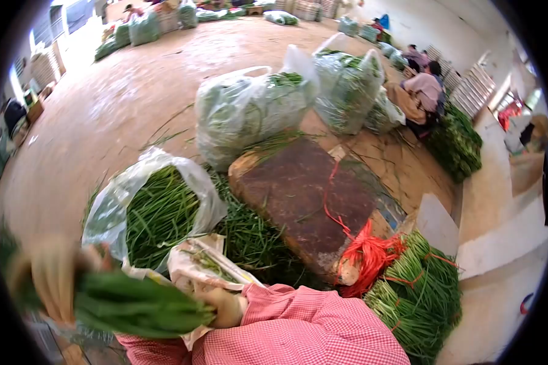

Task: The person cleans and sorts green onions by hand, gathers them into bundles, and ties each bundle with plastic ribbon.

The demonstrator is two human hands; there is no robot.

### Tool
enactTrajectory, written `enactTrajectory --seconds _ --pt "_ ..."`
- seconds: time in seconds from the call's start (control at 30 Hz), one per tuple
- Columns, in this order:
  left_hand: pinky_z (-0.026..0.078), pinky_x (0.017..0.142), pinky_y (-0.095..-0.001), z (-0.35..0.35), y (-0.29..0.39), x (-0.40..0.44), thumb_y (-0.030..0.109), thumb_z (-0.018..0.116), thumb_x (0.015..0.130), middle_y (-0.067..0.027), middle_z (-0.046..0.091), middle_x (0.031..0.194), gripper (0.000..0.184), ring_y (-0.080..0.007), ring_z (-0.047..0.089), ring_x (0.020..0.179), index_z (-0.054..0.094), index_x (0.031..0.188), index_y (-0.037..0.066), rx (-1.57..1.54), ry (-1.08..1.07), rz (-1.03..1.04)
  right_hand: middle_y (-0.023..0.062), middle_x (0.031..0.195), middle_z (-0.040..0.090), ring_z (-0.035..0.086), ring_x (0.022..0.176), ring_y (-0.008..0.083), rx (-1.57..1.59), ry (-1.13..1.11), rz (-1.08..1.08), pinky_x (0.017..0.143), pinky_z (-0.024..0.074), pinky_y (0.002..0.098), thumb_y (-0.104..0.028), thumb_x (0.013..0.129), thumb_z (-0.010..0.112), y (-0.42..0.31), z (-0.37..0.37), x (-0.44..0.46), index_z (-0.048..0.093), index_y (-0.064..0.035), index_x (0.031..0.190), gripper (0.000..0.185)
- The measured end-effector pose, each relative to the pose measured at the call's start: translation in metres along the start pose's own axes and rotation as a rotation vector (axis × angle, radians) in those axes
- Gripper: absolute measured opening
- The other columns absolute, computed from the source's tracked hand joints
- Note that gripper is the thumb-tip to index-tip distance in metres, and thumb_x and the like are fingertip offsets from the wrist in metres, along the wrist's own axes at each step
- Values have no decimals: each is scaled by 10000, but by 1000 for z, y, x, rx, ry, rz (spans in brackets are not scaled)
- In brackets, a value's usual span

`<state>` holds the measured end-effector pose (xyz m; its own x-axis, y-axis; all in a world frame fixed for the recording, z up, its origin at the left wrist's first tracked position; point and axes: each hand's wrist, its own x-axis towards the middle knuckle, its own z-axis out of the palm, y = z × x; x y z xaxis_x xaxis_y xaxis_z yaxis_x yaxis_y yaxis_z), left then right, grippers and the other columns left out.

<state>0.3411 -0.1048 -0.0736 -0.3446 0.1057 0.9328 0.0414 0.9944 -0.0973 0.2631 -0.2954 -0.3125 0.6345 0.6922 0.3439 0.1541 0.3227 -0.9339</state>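
A bunch of chives [137,304] lies level across the lower left, blurred by motion. My left hand [53,283] is closed over its left part, the fingers smeared but bent across the leaves. At the other end, my right hand [224,307] is closed around the tips; the gingham sleeve [304,322] hides part of the wrist. Just beyond my hands stands an open plastic bag [106,216] full of loose chives [161,207]. More loose chives [243,228] are heaped beside the bag.
A dark board [304,194] bears red string [371,255] at its near corner. Tied chive bundles [417,292] are stacked at my right. Filled bags [249,109] stand beyond the board. Seated people [423,88] are near stacked crates [472,88].
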Motion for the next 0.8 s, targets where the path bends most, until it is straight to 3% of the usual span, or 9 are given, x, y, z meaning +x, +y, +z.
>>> enactTrajectory --seconds 0.07,0.13,0.2,0.23,0.33,0.43,0.53,0.73,0.8 --pt "472 827 -414 -19 -56 -13 171 530 858 -154 576 1049 387 -250 574 905 491 1185 -32 392 859 -349 71 843 651 623 733 154 -165 202 -94 666 495 279 -50 721 698 -27 -51 5 565 -38 1066 370" --pt "437 845 -390 -49 -103 -22 225 569 864 -120 547 1148 455 -233 543 951 465 1254 14 571 1269 -547 75 834 655 630 664 164 -222 508 -49 582 514 287 -54 716 712 -59 -107 -8 564 -29 1070 385" --pt "302 1037 -343 -88 -145 -32 23 497 867 -139 333 1421 587 -246 310 1305 250 1399 1 962 669 -1190 73 828 651 627 640 167 189 767 -119 552 527 291 -51 723 710 -79 -155 -15 560 -17 1070 380" --pt "264 1064 -337 -93 -161 -49 20 546 851 -154 260 1457 680 -243 258 1333 182 1426 27 967 594 -1223 70 812 646 622 631 165 442 839 -237 560 536 295 -46 730 703 -94 -177 -18 558 -12 1071 372" --pt "251 1086 -374 -81 -198 -115 90 593 839 -114 279 1458 695 -240 255 1344 220 1424 70 705 1079 -1560 67 740 639 614 582 139 529 1046 -293 604 555 321 -71 807 633 -72 -229 -42 579 5 1046 256" --pt "296 1056 -354 -56 -203 -216 187 671 826 -217 279 1427 807 -293 309 1308 158 1418 -9 392 1274 -1863 37 709 619 583 552 134 1078 1487 -125 603 547 305 -60 818 611 -26 -262 -73 590 -9 1005 195" --pt "259 1068 -370 -33 -210 -258 343 669 810 -200 336 1404 813 -274 339 1296 249 1385 -50 286 1246 -2215 19 700 608 578 569 126 1151 1462 139 610 536 289 -75 831 599 -3 -273 -90 597 -20 953 134" --pt "272 1057 -364 -46 -240 -308 415 681 786 -226 404 1347 895 -287 329 1303 212 1397 -42 134 1378 -2111 31 719 587 561 567 143 1152 1517 210 571 529 312 -88 831 593 7 -259 -57 572 -58 869 52" --pt "270 1058 -354 -47 -265 -277 425 691 770 -233 389 1355 936 -302 335 1298 192 1396 -61 300 1122 -2359 33 716 577 566 584 152 1185 1302 220 572 528 323 -76 839 582 58 -234 -65 558 -65 890 57"
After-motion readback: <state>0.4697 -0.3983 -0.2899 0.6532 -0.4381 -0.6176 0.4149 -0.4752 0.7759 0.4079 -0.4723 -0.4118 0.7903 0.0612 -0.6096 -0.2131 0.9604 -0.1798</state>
